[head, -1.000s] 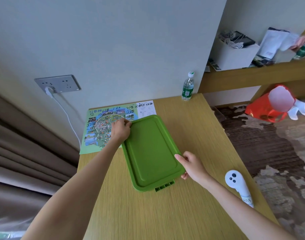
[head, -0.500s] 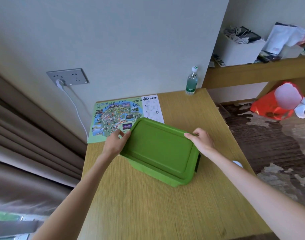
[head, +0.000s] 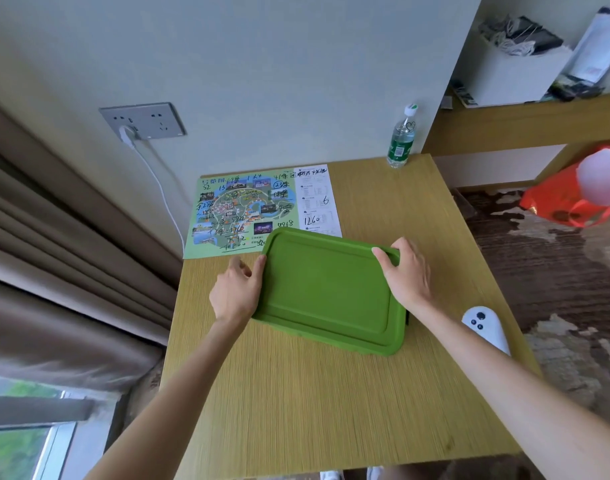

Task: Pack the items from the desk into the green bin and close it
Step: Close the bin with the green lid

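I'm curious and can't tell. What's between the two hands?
The green bin lies between the left hand and the right hand, as the head view shows.

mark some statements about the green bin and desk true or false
1. The left hand and right hand hold opposite sides of the green bin. True.
2. The bin's lid is off. False: the lid sits on it.
3. The water bottle lies on its side. False: it stands upright by the wall.
4. A white controller lies on the desk right of the bin. True.
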The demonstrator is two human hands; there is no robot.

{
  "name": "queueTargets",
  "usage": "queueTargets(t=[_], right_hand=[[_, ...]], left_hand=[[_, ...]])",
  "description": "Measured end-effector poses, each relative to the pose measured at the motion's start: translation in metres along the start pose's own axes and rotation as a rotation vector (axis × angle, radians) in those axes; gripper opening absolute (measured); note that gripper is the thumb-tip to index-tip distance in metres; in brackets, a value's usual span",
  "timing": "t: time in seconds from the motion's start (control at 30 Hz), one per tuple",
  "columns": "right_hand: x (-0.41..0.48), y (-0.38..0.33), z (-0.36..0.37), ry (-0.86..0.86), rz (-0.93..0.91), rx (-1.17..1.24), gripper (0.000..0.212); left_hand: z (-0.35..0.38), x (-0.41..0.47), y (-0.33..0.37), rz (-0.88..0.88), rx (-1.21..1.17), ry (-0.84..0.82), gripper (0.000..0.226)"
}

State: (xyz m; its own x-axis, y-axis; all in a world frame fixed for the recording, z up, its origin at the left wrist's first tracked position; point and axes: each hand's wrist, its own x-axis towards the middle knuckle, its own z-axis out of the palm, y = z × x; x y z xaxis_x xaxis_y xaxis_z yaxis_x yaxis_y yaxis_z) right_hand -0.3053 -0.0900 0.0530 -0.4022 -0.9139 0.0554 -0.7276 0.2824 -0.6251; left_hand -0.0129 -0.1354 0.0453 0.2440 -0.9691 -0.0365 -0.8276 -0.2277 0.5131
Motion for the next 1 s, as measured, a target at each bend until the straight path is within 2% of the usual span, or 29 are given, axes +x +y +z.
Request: queueTargets(t=[0.2,0.3,0.43,0.53,0.63,0.7,0.83,1.0], right_hand=[[-0.001,0.005,0.002,0.104,0.027,0.057,0.044],[0.0,0.005,0.004,0.097,0.053,0.039,0.046],[-0.008,0.012,0.003,0.027,0.23,0.115,0.051],[-0.029,0.027,0.0,-0.072,0.403,0.214,0.062],[-0.045,0.034,-0.001,-0.196,0.485,0.356,0.065],[-0.05,0.03,-0.001,-0.201,0.496,0.433,0.062],[-0.052,0.019,-0.001,-0.121,0.444,0.376,0.053],[-0.036,0.005,-0.004,-0.081,0.382,0.319,0.052]], left_hand=[[0.005,0.003,-0.005,-0.049,0.021,-0.026,0.063],[0.005,0.006,-0.005,-0.027,0.006,-0.101,0.061],[0.003,0.013,-0.006,0.003,-0.125,-0.272,0.064],[0.003,0.018,-0.005,-0.014,-0.286,-0.306,0.061],[0.003,0.023,0.002,-0.055,-0.384,-0.353,0.056],[0.004,0.026,0.007,-0.066,-0.394,-0.363,0.053],[0.005,0.023,0.006,-0.061,-0.396,-0.344,0.054],[-0.002,0.025,0.003,-0.099,-0.45,-0.299,0.053]])
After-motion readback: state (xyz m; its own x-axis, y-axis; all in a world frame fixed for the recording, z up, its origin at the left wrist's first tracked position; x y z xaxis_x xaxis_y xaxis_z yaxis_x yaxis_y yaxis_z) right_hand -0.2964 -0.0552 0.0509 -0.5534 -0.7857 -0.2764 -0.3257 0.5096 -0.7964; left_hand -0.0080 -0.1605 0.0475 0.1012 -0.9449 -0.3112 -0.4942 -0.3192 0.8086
